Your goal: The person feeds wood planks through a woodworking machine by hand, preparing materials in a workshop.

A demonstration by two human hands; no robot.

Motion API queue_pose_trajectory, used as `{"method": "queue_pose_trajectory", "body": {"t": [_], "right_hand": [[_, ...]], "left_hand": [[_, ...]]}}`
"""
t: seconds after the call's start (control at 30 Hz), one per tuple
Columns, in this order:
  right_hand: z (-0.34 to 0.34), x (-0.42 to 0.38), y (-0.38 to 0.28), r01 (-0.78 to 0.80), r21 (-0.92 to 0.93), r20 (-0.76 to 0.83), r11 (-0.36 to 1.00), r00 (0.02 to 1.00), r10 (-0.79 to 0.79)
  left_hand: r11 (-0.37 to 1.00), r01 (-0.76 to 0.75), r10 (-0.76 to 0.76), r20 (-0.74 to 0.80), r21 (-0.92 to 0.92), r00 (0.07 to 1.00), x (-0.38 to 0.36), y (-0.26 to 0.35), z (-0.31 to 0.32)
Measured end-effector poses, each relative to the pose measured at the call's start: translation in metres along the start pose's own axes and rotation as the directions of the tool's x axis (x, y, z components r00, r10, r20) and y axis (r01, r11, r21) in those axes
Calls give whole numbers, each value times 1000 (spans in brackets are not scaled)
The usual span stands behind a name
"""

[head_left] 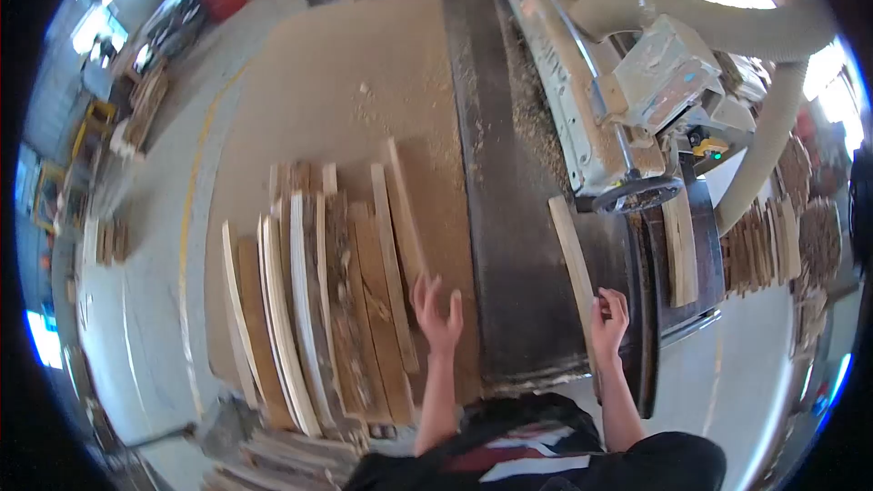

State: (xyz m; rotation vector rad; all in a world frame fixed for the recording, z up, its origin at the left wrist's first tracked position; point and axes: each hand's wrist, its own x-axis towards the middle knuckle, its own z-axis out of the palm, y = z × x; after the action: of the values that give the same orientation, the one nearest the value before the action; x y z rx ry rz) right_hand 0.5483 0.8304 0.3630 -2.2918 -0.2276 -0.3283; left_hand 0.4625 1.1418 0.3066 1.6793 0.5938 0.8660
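My left hand (438, 314) is open, thumb and fingers spread, with its fingertips at the near end of a thin wooden strip (406, 209). That strip lies at a slant on the brown board surface, beside a row of other strips (386, 259). On the dark metal machine table (523, 309), a pale wooden strip (573, 259) lies lengthwise. My right hand (609, 320) is at the right edge of this strip, its fingers curled in toward the thumb. Whether the fingers grip the strip cannot be made out.
A woodworking machine (582, 100) with a handwheel (637, 194) and thick grey hose (764, 155) stands ahead right. Another wooden piece (679, 255) lies right of the table. Stacked strips (759, 250) stand farther right. Sawdust and chips (536, 118) lie by the machine.
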Motion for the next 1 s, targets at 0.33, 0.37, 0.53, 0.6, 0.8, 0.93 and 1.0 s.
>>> {"method": "queue_pose_trajectory", "body": {"t": [0.33, 0.37, 0.53, 0.6, 0.8, 0.93, 1.0], "right_hand": [[-53, -89, 46, -76, -130, 184, 989, 978, 99], [-53, -93, 53, -78, -88, 146, 993, 985, 91], [-104, -104, 50, -328, 157, 26, 932, 944, 328], [-134, -118, 74, -288, 200, 2, 936, 956, 294], [-237, -154, 129, -125, 51, -118, 991, 984, 131], [-269, -164, 149, -96, -12, -130, 995, 987, 94], [-272, -164, 158, -117, 54, -68, 992, 990, 121]], "left_hand": [[812, 139, -141, -40, 567, 989, -17, -9, 13], [801, 75, -81, -17, 594, 997, -19, -21, 10], [739, 622, -571, 250, -257, 782, -43, 34, -4], [648, 663, -569, 339, -376, 749, -77, 48, 0], [842, 538, -523, 314, 42, 793, -207, 88, 65], [922, 239, -327, 286, 303, 901, -275, 92, 110], [932, 132, -254, 350, 336, 902, -295, 104, 138]]}}
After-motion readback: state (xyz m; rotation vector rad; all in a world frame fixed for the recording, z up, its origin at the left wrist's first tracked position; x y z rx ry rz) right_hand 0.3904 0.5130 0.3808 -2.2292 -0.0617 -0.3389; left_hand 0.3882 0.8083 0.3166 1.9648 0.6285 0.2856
